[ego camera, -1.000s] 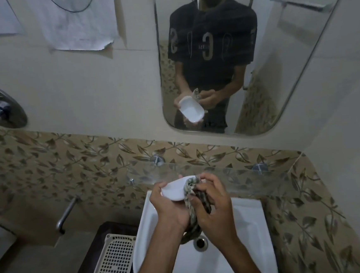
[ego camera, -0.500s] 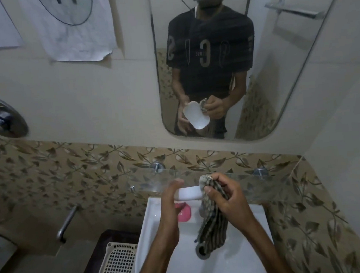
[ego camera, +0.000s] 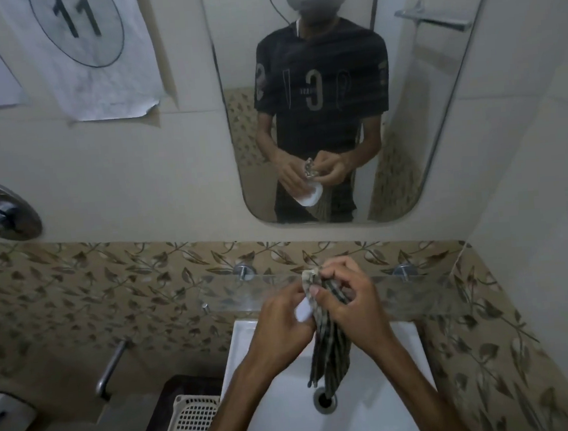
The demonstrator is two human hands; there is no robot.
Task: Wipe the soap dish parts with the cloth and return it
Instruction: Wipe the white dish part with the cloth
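Observation:
My left hand point(ego camera: 281, 324) grips a white soap dish part point(ego camera: 304, 310) above the white sink point(ego camera: 376, 408); only its pale edge shows between my fingers. My right hand point(ego camera: 350, 298) is closed on a striped grey-green cloth point(ego camera: 330, 351) and presses its upper end against the dish part. The rest of the cloth hangs down toward the drain point(ego camera: 324, 399). The mirror point(ego camera: 438, 118) reflects both hands, the cloth and the white dish.
A glass shelf point(ego camera: 418, 293) on metal mounts runs across the wall just behind my hands. A perforated white basket point(ego camera: 190, 426) lies left of the sink. A chrome tap lever point(ego camera: 113, 368) and a round chrome fitting point(ego camera: 0, 210) sit at the left.
The camera tilted up, showing more mirror. My hands came together, the left now wrapping the dish part so most of it is hidden. The pink item seen in the sink is hidden.

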